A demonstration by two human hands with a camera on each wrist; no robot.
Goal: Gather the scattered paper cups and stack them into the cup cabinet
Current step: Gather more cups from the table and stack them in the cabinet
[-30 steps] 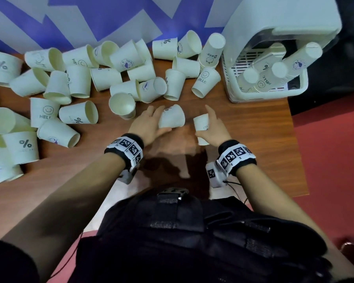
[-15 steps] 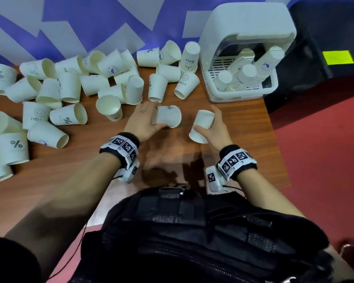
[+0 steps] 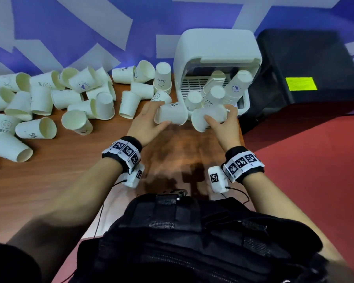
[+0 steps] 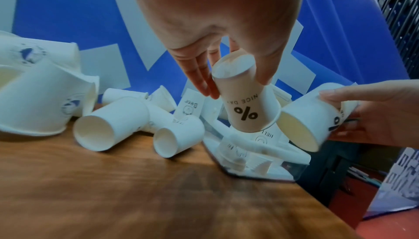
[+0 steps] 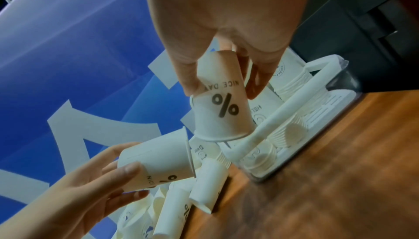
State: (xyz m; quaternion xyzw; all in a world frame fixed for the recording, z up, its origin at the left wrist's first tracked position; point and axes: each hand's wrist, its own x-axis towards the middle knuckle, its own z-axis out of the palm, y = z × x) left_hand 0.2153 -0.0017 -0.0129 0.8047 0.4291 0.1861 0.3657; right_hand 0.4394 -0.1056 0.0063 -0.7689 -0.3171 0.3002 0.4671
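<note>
Now lifted off the surface (image 3: 55,186): left hand (image 3: 145,123) fingers curled round one paper cup (image 3: 170,116), right hand (image 3: 225,127) round another (image 3: 207,119), both near the cup cabinet (image 3: 217,50) at the far right corner. Nesting probably next.

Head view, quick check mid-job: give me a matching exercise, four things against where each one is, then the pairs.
Things:
1. left hand
2. right hand
3. cup cabinet
4. table

Places or states:
A. holds stacks of upside-down cups
B. grips a cup just in front of the cabinet
C. strewn with loose cups
D. grips a cup lying sideways in the air

Pairs: 1-D, 2-B, 3-A, 4-C
</note>
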